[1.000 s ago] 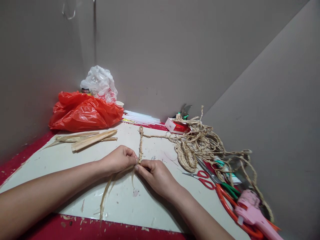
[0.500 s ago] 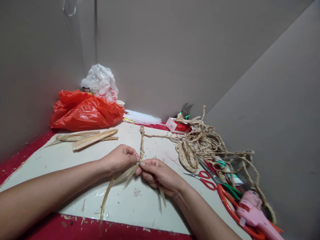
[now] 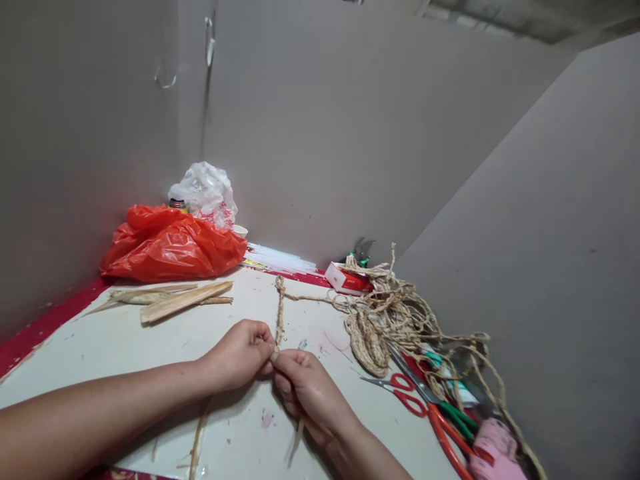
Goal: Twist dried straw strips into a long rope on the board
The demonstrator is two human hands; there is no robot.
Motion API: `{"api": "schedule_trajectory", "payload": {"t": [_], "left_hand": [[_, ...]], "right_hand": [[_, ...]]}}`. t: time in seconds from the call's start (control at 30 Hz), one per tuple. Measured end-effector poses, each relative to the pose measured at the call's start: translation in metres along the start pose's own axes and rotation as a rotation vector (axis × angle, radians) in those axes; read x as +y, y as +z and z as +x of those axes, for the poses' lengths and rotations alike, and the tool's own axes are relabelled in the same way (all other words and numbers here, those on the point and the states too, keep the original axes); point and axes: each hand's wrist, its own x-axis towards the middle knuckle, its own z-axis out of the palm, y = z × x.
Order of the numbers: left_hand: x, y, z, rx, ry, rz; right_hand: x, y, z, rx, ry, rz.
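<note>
A braided straw-coloured cord [image 3: 280, 313] runs down the white board toward me, its lower end between my hands. My left hand [image 3: 245, 357] is closed, pinching the cord's end from the left. Against it, my right hand [image 3: 303, 380] is closed too, thumb and forefinger on the same spot. Loose fibre strands [image 3: 200, 437] trail below my left forearm, and a short strand [image 3: 296, 440] hangs under my right hand. The exact crossing of strands at the fingertips is hidden.
Dry husk strips [image 3: 185, 303] lie at left before a red plastic bag [image 3: 175, 247]. A heap of braided cord [image 3: 380, 327] lies right, beside red-handled scissors [image 3: 405, 393], larger shears [image 3: 445, 433] and a pink glue gun [image 3: 495, 450]. White glue sticks [image 3: 283, 259] lie along the back.
The view has tilted up, so everything sits lower. My hands remain together at the cord's end; the strands fanned out between them are now mostly out of sight.
</note>
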Motion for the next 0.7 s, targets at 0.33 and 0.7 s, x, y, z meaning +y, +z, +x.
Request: {"api": "schedule_trajectory", "payload": {"t": [0.33, 0.7], "left_hand": [[0.014, 0.001, -0.019, 0.153, 0.205, 0.465], [0.008, 0.005, -0.024, 0.114, 0.21, 0.744]], "right_hand": [[-0.005, 0.009, -0.008, -0.113, 0.012, 0.381], [-0.003, 0.009, -0.011, -0.117, 0.033, 0.423]]}}
